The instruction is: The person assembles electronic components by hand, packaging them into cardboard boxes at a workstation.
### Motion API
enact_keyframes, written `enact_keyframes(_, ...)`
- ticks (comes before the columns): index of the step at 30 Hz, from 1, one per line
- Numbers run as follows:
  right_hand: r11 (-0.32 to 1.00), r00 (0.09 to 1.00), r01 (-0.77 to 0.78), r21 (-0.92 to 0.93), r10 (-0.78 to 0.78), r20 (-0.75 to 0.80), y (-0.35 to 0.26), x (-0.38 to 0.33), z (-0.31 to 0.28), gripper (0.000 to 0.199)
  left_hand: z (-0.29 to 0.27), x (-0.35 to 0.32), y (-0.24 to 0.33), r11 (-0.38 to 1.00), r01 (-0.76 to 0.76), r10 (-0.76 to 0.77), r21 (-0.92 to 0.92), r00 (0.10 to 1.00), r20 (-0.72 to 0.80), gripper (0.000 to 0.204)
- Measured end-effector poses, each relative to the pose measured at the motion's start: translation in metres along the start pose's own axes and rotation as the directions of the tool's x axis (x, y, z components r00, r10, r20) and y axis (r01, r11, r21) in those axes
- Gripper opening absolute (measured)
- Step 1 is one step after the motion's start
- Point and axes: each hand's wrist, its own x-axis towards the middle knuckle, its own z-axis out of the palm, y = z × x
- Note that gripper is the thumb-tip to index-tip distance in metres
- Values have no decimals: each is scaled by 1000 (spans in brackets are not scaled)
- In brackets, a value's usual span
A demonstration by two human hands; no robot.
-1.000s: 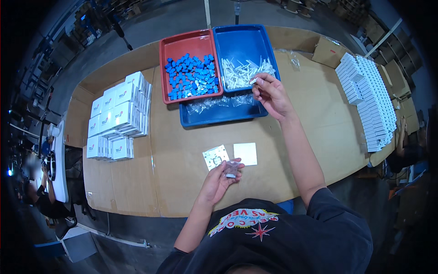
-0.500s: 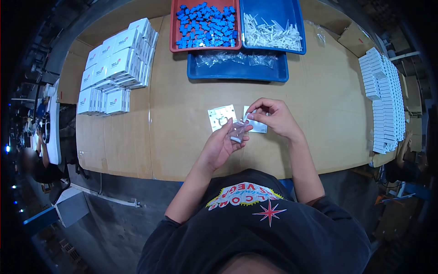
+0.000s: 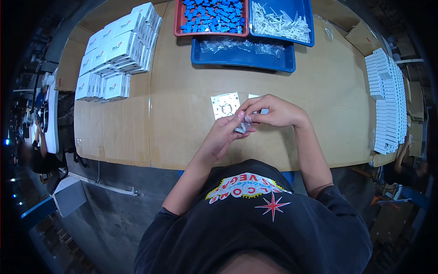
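My left hand point(image 3: 221, 133) grips a small clear plastic bag point(image 3: 246, 122) with white pieces point(image 3: 241, 129) inside. The fingers of my right hand point(image 3: 278, 112) are pinched together at the bag's upper end, close against the left fingertips. Just beyond my left hand, a white square sheet point(image 3: 225, 101) with printed or cut shapes lies flat on the cardboard. Another white piece point(image 3: 253, 96) lies under my right hand, mostly covered by it.
At the back stand a red tray point(image 3: 211, 34) of blue plastic parts, a blue tray point(image 3: 280, 38) of white sticks, and a blue tray point(image 3: 242, 63) holding clear bags. Stacked white boxes point(image 3: 119, 45) stand left; rows of thin white boxes point(image 3: 388, 105) stand right. Other people work at both sides.
My right hand has come in to the left and met the left fingers at the bag. The bag now looks more bunched up. The whole view has shifted slightly.
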Motion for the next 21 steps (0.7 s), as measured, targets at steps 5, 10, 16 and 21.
enact_keyframes(5, 996, 999, -35, 81, 34, 17, 3, 2, 4, 23, 3, -1, 9, 997, 5, -5, -76, 1000, 2, 42)
enact_keyframes(10, 995, 998, -65, 73, 64, 15, 2, 2, 6, 23, -3, 4, 8, 947, 10, 44, -321, 986, 161, 39)
enact_keyframes(16, 988, 994, -38, 148, 52, -93, 13, 1, 0, 25, 12, -6, 19, 989, -73, 84, -126, 993, 81, 43)
enact_keyframes(21, 982, 994, -24, 189, 44, -99, 6, 3, 1, 24, 13, -7, 18, 992, -123, 123, 4, 990, 76, 43)
